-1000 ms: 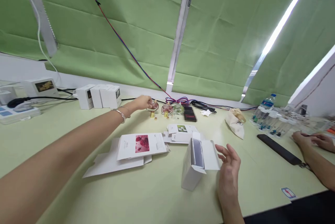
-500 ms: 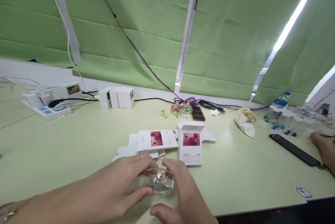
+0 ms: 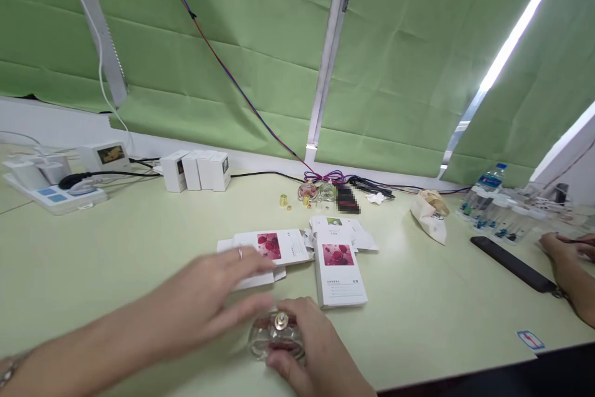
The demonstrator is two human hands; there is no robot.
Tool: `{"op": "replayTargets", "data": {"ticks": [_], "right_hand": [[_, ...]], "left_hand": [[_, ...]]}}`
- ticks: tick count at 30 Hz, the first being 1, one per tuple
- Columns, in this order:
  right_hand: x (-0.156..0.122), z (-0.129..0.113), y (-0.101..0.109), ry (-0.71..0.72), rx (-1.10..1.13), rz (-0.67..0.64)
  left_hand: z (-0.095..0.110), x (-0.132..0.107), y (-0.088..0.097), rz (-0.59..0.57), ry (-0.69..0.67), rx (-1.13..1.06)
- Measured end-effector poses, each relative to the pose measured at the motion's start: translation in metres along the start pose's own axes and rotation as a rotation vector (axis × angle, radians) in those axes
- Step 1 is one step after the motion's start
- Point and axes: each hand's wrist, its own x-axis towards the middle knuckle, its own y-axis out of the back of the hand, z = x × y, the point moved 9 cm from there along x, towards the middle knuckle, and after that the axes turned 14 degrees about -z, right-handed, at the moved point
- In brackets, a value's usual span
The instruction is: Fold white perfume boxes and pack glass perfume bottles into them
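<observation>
A clear glass perfume bottle (image 3: 272, 338) with a gold neck stands on the pale green table (image 3: 139, 248) near its front edge. My right hand (image 3: 313, 350) is wrapped round its right side and grips it. My left hand (image 3: 211, 298) hovers just left of and above the bottle, fingers stretched out and a ring on one; it holds nothing. A white carton with a pink flower picture (image 3: 338, 267) lies flat just behind the bottle. Flattened white cartons (image 3: 274, 247) lie to its left.
Two more perfume bottles (image 3: 316, 191) and gold caps (image 3: 283, 200) sit by cables at the back. Three white boxes (image 3: 195, 170) and a power strip (image 3: 51, 194) stand back left. Another person's hands (image 3: 564, 251), a black bar (image 3: 511, 263), water bottles (image 3: 488, 205) and a cloth bag (image 3: 430, 218) are at the right.
My left hand fetched the bottle from the back and brought it to the front edge, then let go and opened. My right hand took hold. The upright pink-picture carton now lies flat.
</observation>
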Motion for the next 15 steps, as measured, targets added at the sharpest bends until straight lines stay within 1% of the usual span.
{"op": "replayTargets", "data": {"ticks": [1,2,3,4,5,6,8,10,12,14,15], "right_hand": [[-0.002,-0.005,0.008,0.037,-0.064,0.082],[-0.005,-0.009,0.019,0.044,-0.127,0.182],[-0.008,-0.008,0.032,0.007,-0.184,0.285],[-0.010,-0.002,0.046,-0.071,-0.230,0.380],[-0.013,0.007,0.059,-0.186,-0.268,0.462],[-0.014,0.018,0.069,-0.294,-0.307,0.518],[-0.015,0.042,0.081,-0.436,-0.358,0.564],[-0.014,0.065,0.082,-0.494,-0.338,0.535],[-0.016,0.083,0.077,-0.538,-0.265,0.473],[-0.024,0.088,0.077,-0.562,-0.194,0.456],[-0.031,0.085,0.080,-0.556,-0.161,0.479]], "left_hand": [[-0.006,0.010,0.016,0.044,0.021,0.056],[-0.013,0.024,0.031,0.082,0.058,0.118],[-0.023,0.040,0.041,0.082,0.108,0.181],[-0.034,0.059,0.045,0.028,0.162,0.244],[-0.046,0.079,0.045,-0.038,0.217,0.300],[-0.055,0.098,0.043,-0.077,0.238,0.314],[-0.072,0.132,0.031,-0.162,0.265,0.324],[-0.087,0.160,0.010,-0.244,0.286,0.317],[-0.097,0.181,-0.010,-0.289,0.300,0.304],[-0.105,0.196,-0.025,-0.302,0.301,0.286],[-0.108,0.202,-0.031,-0.299,0.295,0.274]]}}
